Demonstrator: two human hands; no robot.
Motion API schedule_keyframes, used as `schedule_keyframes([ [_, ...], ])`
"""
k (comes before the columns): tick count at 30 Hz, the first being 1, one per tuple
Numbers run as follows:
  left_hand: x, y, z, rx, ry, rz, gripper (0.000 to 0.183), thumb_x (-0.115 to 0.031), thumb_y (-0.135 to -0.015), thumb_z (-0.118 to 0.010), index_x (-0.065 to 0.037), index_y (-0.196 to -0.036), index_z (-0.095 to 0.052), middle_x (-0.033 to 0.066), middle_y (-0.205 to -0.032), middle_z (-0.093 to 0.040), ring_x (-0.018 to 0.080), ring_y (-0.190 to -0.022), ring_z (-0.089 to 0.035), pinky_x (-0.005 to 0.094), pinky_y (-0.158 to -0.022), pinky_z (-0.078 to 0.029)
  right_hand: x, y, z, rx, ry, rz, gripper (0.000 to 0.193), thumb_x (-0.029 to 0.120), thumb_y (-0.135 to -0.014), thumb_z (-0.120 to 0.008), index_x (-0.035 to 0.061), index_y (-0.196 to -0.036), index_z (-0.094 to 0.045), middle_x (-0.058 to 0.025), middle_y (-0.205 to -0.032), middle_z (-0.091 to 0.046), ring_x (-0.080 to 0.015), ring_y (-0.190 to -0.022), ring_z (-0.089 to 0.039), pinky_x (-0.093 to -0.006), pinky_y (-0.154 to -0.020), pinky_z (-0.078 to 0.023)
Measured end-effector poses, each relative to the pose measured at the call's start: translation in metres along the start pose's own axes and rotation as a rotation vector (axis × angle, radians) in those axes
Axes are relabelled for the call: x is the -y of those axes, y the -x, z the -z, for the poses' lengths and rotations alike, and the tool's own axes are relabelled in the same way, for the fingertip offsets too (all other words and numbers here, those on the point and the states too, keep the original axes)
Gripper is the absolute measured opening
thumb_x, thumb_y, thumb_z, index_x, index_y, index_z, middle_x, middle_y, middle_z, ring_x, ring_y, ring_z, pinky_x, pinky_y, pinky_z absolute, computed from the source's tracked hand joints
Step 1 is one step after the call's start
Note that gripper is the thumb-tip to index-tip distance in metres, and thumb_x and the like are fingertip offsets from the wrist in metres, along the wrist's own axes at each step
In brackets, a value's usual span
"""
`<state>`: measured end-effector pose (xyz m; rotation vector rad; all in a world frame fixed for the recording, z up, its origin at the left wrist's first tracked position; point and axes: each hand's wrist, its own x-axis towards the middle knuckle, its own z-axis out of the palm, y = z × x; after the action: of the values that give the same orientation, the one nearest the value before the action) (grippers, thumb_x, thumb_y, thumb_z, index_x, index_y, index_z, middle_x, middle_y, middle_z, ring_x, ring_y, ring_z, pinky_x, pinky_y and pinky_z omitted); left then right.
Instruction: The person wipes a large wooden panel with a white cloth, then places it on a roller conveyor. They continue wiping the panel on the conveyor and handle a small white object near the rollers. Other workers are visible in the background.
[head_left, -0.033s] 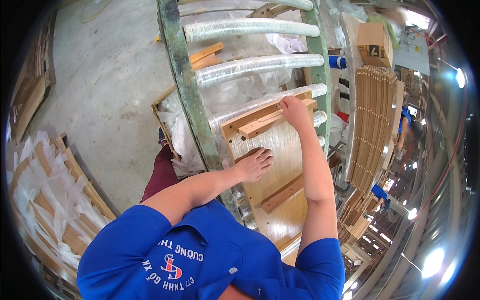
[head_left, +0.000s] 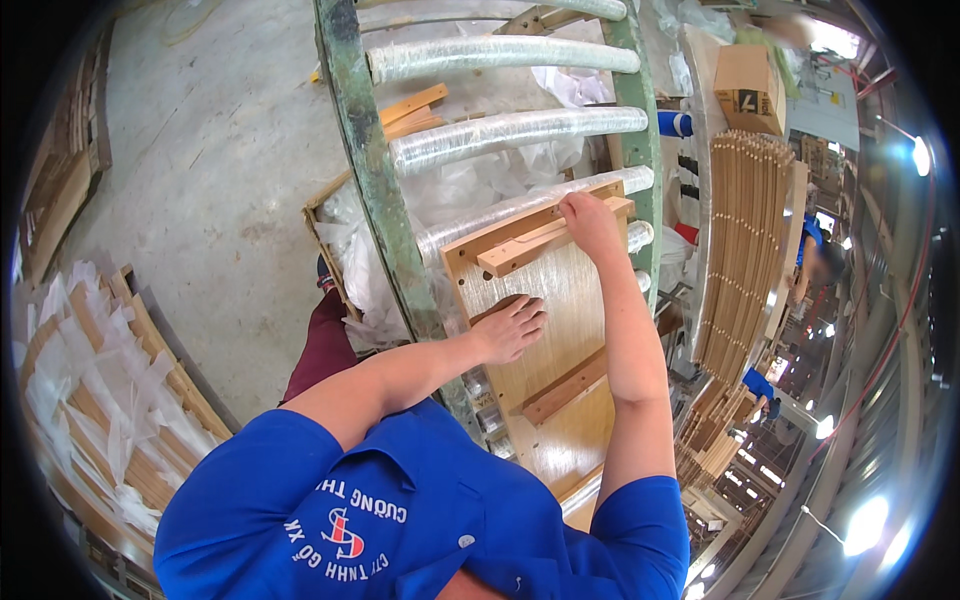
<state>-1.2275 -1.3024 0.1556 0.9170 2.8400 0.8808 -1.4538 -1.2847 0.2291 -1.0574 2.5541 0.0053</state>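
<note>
A flat wooden panel (head_left: 545,355) lies across wrapped rollers in front of me. Over its far end lies a loose-looking light wooden strip (head_left: 522,252), beside a cross batten with dark holes. My right hand (head_left: 588,222) is closed at that strip, toward its right end; whatever its fingers pinch is too small or hidden to name. Fingers apart, my left hand (head_left: 512,328) rests flat on the panel, partly over a darker cross batten (head_left: 492,310). Nearer to me, another brown batten (head_left: 568,388) crosses the panel.
A green metal frame (head_left: 378,190) carries several plastic-wrapped rollers (head_left: 520,130). Plastic sheeting (head_left: 360,250) fills a bin beneath. Stacked wooden slats (head_left: 740,250) and a cardboard box (head_left: 750,88) stand at right. More wrapped wood (head_left: 110,400) lies at left. Other people in blue work far right.
</note>
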Motion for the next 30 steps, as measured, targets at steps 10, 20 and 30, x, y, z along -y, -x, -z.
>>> schedule_keyframes([
  [10, 0.002, 0.001, -0.003, -0.08, 0.022, -0.002, 0.048, -0.035, -0.085, -0.044, -0.008, -0.124, -0.047, 0.0098, -0.138, -0.033, 0.031, -0.132, -0.019, 0.0473, -0.109, -0.01, 0.045, 0.015, -0.003, 0.01, -0.056, 0.074, 0.016, 0.017, -0.083, -0.052, 0.0036, -0.08, -0.059, -0.0123, -0.08, -0.059, -0.0317, -0.081, -0.056, -0.0419, -0.07, -0.045],
  [20, -0.001, 0.003, -0.002, -0.097, 0.021, 0.0, 0.047, -0.035, -0.083, -0.046, -0.009, -0.123, -0.048, 0.0095, -0.137, -0.034, 0.0309, -0.132, -0.019, 0.048, -0.109, -0.009, 0.102, 0.026, -0.018, 0.07, -0.076, 0.277, 0.011, 0.014, -0.08, -0.054, 0.0051, -0.078, -0.06, -0.0093, -0.077, -0.06, -0.0292, -0.077, -0.057, -0.0392, -0.066, -0.046],
  [30, 0.0, 0.004, 0.002, -0.06, 0.005, 0.019, 0.046, -0.036, -0.083, -0.046, -0.01, -0.122, -0.047, 0.008, -0.135, -0.036, 0.0269, -0.13, -0.023, 0.0477, -0.109, -0.009, 0.118, 0.025, -0.04, 0.017, -0.07, 0.371, 0.009, 0.013, -0.076, -0.055, 0.0059, -0.072, -0.055, -0.0078, -0.073, -0.057, -0.0267, -0.076, -0.058, -0.0389, -0.064, -0.048],
])
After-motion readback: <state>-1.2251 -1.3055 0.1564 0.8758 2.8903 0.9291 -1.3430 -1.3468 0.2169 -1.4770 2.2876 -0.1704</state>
